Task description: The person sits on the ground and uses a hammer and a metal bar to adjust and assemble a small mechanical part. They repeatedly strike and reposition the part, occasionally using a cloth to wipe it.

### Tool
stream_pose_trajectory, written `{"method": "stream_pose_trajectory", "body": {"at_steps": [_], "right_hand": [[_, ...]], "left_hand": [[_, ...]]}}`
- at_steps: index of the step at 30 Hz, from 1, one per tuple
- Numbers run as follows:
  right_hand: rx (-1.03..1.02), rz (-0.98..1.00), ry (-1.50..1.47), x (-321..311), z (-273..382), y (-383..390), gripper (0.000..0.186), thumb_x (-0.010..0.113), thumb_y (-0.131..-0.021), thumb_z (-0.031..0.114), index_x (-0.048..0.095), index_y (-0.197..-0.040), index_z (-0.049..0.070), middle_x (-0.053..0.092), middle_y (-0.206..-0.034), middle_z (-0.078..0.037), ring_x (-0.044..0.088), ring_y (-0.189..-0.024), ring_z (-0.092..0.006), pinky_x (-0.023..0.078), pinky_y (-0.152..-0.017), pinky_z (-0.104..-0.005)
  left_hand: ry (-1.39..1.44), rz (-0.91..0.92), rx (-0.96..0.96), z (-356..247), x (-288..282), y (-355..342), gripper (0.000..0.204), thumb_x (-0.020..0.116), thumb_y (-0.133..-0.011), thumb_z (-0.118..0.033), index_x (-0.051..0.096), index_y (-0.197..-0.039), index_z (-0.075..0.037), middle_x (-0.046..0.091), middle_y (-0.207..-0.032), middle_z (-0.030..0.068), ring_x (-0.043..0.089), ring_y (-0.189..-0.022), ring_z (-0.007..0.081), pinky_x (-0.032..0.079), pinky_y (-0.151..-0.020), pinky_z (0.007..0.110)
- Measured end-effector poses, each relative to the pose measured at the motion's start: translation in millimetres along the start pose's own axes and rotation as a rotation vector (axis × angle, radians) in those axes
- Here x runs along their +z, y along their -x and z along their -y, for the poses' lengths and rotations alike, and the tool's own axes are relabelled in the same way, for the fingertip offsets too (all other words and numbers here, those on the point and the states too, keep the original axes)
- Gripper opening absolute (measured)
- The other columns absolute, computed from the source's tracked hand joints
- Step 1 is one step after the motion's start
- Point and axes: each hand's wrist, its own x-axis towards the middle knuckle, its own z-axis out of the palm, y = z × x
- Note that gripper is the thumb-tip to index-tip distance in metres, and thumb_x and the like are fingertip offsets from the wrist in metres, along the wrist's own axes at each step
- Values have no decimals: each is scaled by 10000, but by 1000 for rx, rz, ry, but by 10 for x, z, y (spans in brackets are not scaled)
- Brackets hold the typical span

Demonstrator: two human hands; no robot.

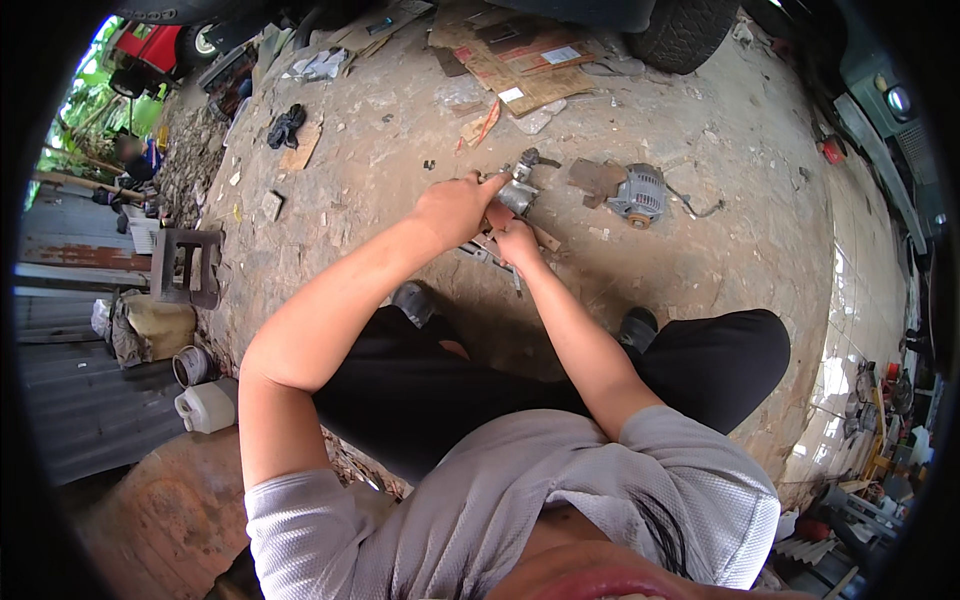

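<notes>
A grey metal motor-like part [517, 197], with a smaller cylinder at its far end, is on the ground in front of my crossed legs. My left hand [452, 208] is closed on its left side, thumb toward the metal. Just below, my right hand [517, 243] is closed with its fingertips against a small reddish-brown piece [499, 214] beside the metal part; its kind is unclear. Under and beside my hands lie flat metal strips [485, 250], partly hidden. To the right sits an alternator [639, 193] with a finned grey housing, a brown flat piece at its left and a short cable at its right.
Flattened cardboard [540, 62] lies at the far side near a vehicle tyre [684, 35]. A black plastic bag [286, 127] is at the far left. A dark stool [187, 266] and a white jug [208, 406] stand left. Assorted clutter [880, 440] fills the right edge.
</notes>
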Motion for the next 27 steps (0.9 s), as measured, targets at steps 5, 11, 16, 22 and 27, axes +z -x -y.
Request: {"method": "stream_pose_trajectory", "body": {"at_steps": [5, 11, 16, 22, 27], "right_hand": [[-113, 44, -13, 9, 231, 19, 346, 490, -983, 120, 696, -1226, -13, 760, -975, -230, 739, -653, -307, 597, -592, -435], [-101, -24, -112, 46, -60, 53, 350, 514, -965, 103, 701, -1248, 15, 764, -937, -207, 748, -656, -269, 588, -541, -394], [-149, 55, -110, 82, 173, -8, 423, 539, -962, 97, 630, -1368, 20, 759, -1058, -180, 735, -679, -229, 581, -510, -365], [-135, 63, -224, 28, -3, -47, 375, 550, -1015, 137, 628, -1334, -46, 750, -1051, -145, 697, -661, -186, 560, -491, -344], [-63, 21, -158, 46, -29, -30, 397, 491, -988, 83, 647, -1345, 8, 743, -1135, -204, 746, -740, -250, 602, -535, -367]], "left_hand": [[-39, -21, -5, 9, 24, 28, 710, 717, -886, -170, 417, -1529, -203, 650, -1204, 246, 704, -1052, 402, 587, -858, 493], [-37, -32, 31, -41, 5, 63, 677, 707, -899, -190, 431, -1518, -188, 646, -1196, 244, 711, -1039, 404, 590, -861, 477], [-90, -86, 31, 0, 84, 30, 636, 695, -899, -176, 462, -1491, -176, 650, -1169, 254, 721, -1017, 399, 595, -842, 474], [-67, -45, 24, -90, 3, 75, 596, 687, -904, -174, 486, -1466, -176, 650, -1194, 244, 720, -1010, 398, 593, -845, 475], [-36, -73, 50, -29, 54, -17, 632, 687, -907, -180, 461, -1497, -197, 651, -1200, 242, 715, -1028, 400, 590, -862, 477]]}}
